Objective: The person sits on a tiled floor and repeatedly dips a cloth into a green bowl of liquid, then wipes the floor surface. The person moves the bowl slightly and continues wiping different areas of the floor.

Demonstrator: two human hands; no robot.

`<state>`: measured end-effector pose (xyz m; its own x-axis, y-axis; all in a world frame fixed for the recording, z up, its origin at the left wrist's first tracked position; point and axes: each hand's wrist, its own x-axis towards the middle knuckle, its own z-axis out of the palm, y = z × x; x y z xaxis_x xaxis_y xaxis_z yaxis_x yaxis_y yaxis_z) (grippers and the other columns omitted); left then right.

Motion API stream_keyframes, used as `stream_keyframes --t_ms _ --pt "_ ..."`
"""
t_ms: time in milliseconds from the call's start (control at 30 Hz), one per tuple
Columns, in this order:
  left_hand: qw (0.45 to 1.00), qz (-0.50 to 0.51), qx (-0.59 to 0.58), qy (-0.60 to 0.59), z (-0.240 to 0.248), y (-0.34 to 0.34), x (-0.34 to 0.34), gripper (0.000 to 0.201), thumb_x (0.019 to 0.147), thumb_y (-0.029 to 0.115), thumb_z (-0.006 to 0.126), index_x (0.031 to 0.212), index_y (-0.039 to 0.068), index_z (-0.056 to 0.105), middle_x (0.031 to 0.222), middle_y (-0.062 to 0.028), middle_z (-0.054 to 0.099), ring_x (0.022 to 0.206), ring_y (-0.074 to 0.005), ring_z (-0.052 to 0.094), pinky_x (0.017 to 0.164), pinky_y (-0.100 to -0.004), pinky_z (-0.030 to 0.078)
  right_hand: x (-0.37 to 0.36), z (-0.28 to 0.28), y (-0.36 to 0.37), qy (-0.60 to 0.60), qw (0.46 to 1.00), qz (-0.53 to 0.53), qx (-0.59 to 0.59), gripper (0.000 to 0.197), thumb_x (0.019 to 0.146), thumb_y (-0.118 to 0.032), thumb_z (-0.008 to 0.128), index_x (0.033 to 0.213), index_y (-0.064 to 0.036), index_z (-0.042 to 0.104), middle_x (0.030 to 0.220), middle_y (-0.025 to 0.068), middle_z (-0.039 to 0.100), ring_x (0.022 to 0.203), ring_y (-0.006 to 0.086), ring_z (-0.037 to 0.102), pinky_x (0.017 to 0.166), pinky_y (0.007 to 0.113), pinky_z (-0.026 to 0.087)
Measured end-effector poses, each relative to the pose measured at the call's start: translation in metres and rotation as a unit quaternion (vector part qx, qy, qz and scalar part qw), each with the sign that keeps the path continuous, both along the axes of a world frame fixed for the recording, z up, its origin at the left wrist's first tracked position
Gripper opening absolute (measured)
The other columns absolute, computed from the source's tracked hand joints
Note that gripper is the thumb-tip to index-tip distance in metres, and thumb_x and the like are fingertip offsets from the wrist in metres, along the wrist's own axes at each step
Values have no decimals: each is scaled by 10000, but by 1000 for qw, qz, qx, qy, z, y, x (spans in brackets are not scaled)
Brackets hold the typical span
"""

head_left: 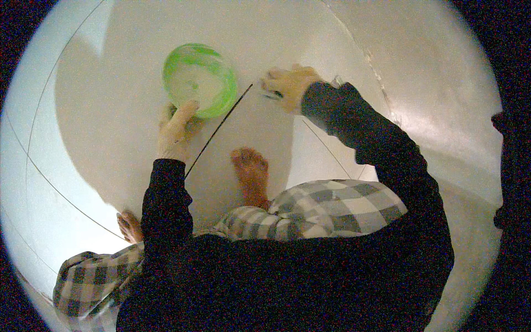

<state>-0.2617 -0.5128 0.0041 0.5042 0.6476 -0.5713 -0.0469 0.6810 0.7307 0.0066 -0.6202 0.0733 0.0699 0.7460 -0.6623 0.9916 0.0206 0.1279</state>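
Observation:
My left hand (178, 130) grips the near edge of a round green bowl (225, 83), thumb over its rim. Whitish material is smeared inside the bowl and along its wall. To the right of the bowl, my right hand (293, 86) is closed, its fingers bent low over the pale floor. A small dark, blurred thing shows at its fingers; its kind cannot be made out. Between my hands a thick dark line (220, 127) runs slantwise along the floor, its far end close to my right fingers.
Pale floor (127, 127) with thin joint lines spreads around me. One bare foot (251, 169) is just ahead of my checked trousers (337, 207), another (130, 226) at the left. A light wall or panel (442, 83) rises on the right, its base edge uneven.

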Motion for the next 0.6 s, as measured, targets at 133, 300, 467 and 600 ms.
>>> stream_keyframes --t_ms 133,300,467,600 --pt "999 -7 -10 34 0 2 3 598 800 260 748 1275 -2 497 1137 -108 597 932 -204 599 794 -342 521 -23 -14 -26 13 999 -52 -5 427 830 -236 569 1257 -236 573 1265 96 553 948 385 630 801 498 528" --pt "999 29 -26 -39 -9 -1 9 586 807 215 739 1287 8 475 1175 -114 589 987 -223 609 801 -345 531 -5 2 -111 -38 967 -96 -233 399 845 -257 556 1242 -246 589 1262 93 584 995 387 633 820 486 531" --pt "996 25 -51 -65 -33 -1 1 561 865 257 680 1328 38 452 1226 -134 572 1061 -246 591 812 -365 536 24 11 -55 -11 984 -60 -167 406 789 -317 598 1187 -235 591 1134 97 638 965 342 658 819 491 527" --pt "784 121 -436 -425 -55 10 -14 573 934 430 567 1363 74 438 1300 -141 526 1125 -282 556 853 -430 523 29 -15 28 16 1000 -13 -12 553 783 -373 632 1321 -278 548 1301 46 604 1045 343 644 880 481 527"
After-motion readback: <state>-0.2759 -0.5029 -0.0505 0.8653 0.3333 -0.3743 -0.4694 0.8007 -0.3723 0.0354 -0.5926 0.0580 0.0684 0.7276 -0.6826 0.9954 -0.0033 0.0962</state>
